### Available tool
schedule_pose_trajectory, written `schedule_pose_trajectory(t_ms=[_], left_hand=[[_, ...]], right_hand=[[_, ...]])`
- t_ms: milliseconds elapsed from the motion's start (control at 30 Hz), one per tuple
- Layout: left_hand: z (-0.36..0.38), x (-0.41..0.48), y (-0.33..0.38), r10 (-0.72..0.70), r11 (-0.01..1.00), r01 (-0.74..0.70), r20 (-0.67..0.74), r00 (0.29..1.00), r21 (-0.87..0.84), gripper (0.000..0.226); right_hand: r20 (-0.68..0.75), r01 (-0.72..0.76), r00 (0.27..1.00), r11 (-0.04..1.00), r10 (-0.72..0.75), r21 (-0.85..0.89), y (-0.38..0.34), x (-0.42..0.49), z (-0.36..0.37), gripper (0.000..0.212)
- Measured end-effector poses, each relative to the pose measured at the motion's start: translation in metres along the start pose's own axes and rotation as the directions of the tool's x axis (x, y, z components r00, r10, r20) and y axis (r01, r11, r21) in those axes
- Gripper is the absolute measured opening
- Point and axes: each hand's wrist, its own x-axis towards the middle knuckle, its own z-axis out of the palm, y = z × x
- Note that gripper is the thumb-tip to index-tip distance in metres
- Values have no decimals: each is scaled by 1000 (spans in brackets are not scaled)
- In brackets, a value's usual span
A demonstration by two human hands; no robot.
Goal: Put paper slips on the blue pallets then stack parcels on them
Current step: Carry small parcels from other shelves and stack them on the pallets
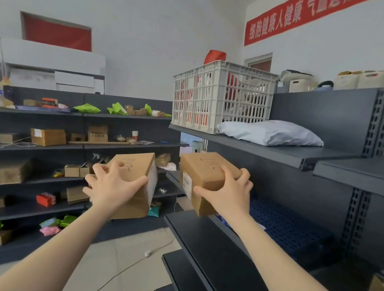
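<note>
Dark shelving is lining this storeroom, and a blue pallet (281, 222) is lying on the shelf below the white crate (220, 97). Left hand (114, 181) is gripping one cardboard parcel (140, 175) from above; right hand (228, 192) is clasping a second parcel (204, 171) just beside the pallet. Both look stiff and light enough for one-handed holds across the top edges.

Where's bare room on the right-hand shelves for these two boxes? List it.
Blue pallet: mostly bare behind the right box, though something pale lies at its front edge. Black shelf in front of it: bare. Top shelf: bare right of the grey bag; crowded left, where the crate touches the bag. Left box is over the aisle.
</note>
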Motion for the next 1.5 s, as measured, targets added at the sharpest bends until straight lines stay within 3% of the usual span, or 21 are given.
schedule_pose_trajectory(t_ms=[500,867,1033,1200,1500], left_hand=[[132,126,22,17,998,-15,41,999,-55,63],[240,264,22,153,978,-128,146,977,-164,62],[296,331,33,288,943,-231,244,926,-238,61],[332,374,49,423,902,-351,349,836,-252,79],[370,403,88,604,791,-452,408,684,-413,89]], right_hand=[[-40,-101,994,995,100,-22,67,159,88,94],[-168,-263,956,956,239,-133,83,263,160,101],[-298,-424,882,891,365,-163,83,293,195,100],[-366,-552,815,794,449,-256,66,311,215,101],[-433,-651,743,704,511,-284,37,307,232,106]])
